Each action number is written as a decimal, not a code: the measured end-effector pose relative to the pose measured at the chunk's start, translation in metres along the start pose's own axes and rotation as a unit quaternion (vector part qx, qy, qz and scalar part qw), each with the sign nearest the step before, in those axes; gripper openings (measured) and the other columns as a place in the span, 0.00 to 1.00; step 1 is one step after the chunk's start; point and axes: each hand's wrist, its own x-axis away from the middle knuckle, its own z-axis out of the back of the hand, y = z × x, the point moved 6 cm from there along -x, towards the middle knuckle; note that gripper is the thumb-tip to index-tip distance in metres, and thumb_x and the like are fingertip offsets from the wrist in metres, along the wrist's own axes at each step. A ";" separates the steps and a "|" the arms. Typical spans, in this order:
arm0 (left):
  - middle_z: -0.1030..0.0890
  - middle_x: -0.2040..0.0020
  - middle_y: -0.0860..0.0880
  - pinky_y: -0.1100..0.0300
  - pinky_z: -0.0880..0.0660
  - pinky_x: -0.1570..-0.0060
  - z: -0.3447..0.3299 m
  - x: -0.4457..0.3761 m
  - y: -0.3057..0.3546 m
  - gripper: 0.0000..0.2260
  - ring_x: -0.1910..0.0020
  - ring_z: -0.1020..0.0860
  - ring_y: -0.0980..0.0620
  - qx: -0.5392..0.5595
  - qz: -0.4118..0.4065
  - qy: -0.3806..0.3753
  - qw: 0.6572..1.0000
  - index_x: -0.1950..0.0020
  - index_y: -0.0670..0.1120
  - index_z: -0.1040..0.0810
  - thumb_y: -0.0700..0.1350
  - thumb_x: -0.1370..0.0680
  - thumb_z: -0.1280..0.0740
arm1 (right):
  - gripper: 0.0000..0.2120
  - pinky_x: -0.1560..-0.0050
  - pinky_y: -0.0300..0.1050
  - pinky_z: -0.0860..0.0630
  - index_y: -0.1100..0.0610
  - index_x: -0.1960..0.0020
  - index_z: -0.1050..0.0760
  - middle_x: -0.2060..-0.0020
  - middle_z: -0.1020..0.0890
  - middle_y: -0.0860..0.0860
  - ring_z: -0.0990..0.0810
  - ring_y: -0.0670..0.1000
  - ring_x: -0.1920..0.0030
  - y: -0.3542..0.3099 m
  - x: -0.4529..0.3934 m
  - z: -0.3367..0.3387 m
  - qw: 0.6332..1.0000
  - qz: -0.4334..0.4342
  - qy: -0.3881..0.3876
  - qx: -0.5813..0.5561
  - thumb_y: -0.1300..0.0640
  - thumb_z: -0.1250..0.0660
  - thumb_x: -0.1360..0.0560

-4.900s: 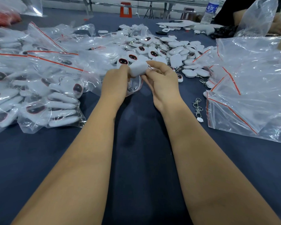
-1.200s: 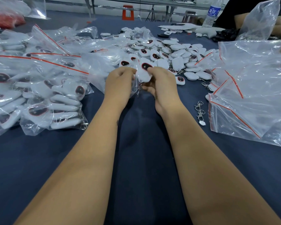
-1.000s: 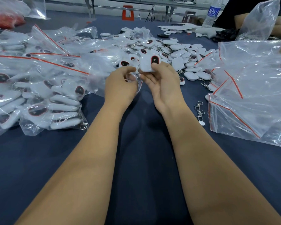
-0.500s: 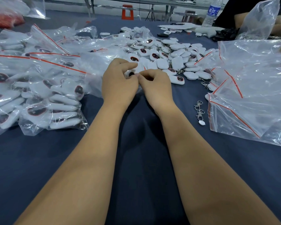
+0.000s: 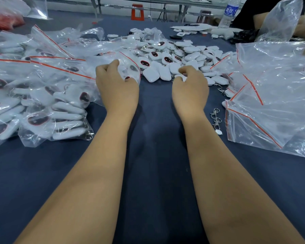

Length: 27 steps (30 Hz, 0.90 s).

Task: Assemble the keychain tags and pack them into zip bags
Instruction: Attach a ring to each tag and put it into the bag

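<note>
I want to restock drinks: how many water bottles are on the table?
1. The water bottle stands upright at the far right end of the table, beside another person's arm. Others may be hidden behind the plastic bags.

tags: white, loose heap (some dark-faced) | zip bag: clear, red-striped, holding tags

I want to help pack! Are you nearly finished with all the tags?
Not nearly. Filled zip bags lie at the left. The left hand holds a bag with tags; the right hand picks at the loose tags. Empty bags wait.
</note>
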 end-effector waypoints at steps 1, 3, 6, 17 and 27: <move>0.33 0.32 0.46 0.65 0.34 0.39 -0.001 0.001 0.003 0.26 0.36 0.29 0.47 0.003 -0.013 0.001 1.000 0.26 0.44 0.31 0.39 0.25 0.36 | 0.21 0.33 0.50 0.36 0.52 0.30 0.29 0.33 0.27 0.54 0.32 0.57 0.32 0.006 -0.002 -0.001 0.998 -0.016 -0.018 0.050 0.56 0.41 0.23; 0.32 0.33 0.46 0.68 0.35 0.41 -0.005 0.004 0.009 0.26 0.39 0.28 0.51 0.010 -0.047 -0.023 0.999 0.27 0.45 0.30 0.39 0.26 0.34 | 0.25 0.30 0.53 0.42 0.53 0.25 0.37 0.27 0.34 0.56 0.39 0.58 0.27 0.017 -0.002 -0.010 0.988 -0.043 -0.082 0.127 0.54 0.42 0.23; 0.28 0.35 0.47 0.70 0.36 0.47 -0.018 0.011 0.015 0.23 0.50 0.25 0.57 0.005 -0.087 -0.111 0.990 0.31 0.47 0.25 0.38 0.27 0.34 | 0.23 0.30 0.54 0.44 0.55 0.29 0.33 0.26 0.36 0.57 0.39 0.59 0.28 0.023 0.002 -0.019 0.974 -0.043 -0.133 0.177 0.53 0.42 0.23; 0.23 0.50 0.44 0.65 0.39 0.64 -0.027 0.009 0.002 0.10 0.48 0.25 0.42 -0.104 -0.087 -0.141 0.981 0.50 0.41 0.20 0.36 0.29 0.37 | 0.15 0.37 0.51 0.38 0.57 0.40 0.27 0.35 0.29 0.54 0.34 0.58 0.34 0.013 0.003 -0.019 0.985 -0.020 -0.081 0.152 0.50 0.38 0.24; 0.19 0.42 0.46 0.58 0.27 0.47 -0.026 0.011 0.001 0.18 0.43 0.22 0.46 -0.002 -0.019 -0.163 0.987 0.40 0.50 0.18 0.37 0.25 0.39 | 0.08 0.60 0.43 0.27 0.52 0.48 0.25 0.63 0.22 0.47 0.24 0.47 0.64 -0.002 0.012 -0.030 0.956 -0.036 -0.140 -0.254 0.60 0.32 0.26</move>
